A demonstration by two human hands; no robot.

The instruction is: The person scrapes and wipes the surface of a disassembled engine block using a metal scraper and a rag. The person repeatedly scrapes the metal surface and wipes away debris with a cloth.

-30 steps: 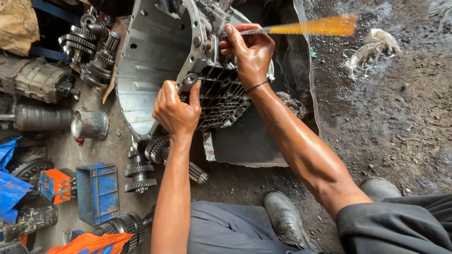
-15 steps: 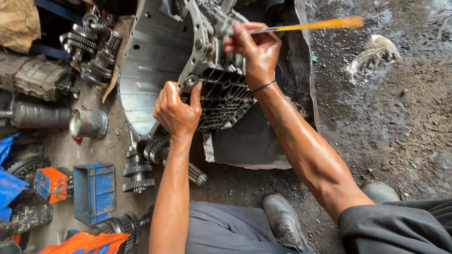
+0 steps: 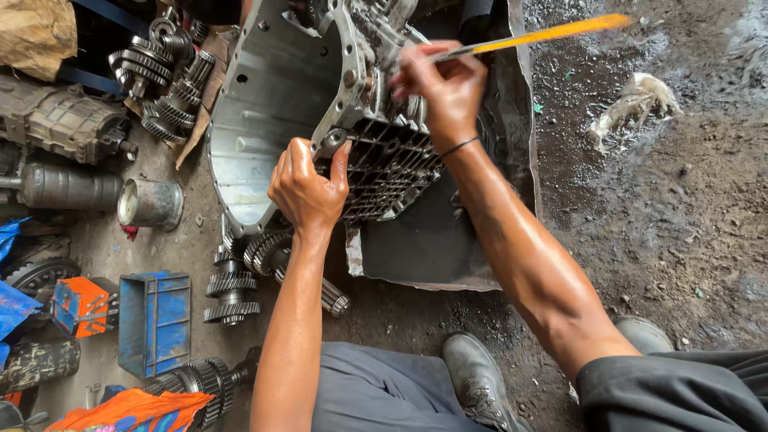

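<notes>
The left hand (image 3: 308, 188) clamps the greasy ribbed edge of a cast-metal gearbox housing (image 3: 276, 104), whose smooth bell mouth lies at ten o'clock. The right hand (image 3: 444, 84) pinches a thin yellow-handled brush (image 3: 532, 36), long axis running toward two o'clock, tip against the casing. Toothed gear shafts (image 3: 232, 284) crowd seven o'clock; open muddy ground (image 3: 664, 208) spreads at three.

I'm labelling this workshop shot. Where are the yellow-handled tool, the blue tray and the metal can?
yellow-handled tool (image 3: 552, 32), head view, middle of its yellow handle
blue tray (image 3: 154, 322), head view, its inner floor
metal can (image 3: 152, 203), head view, its side wall
</notes>
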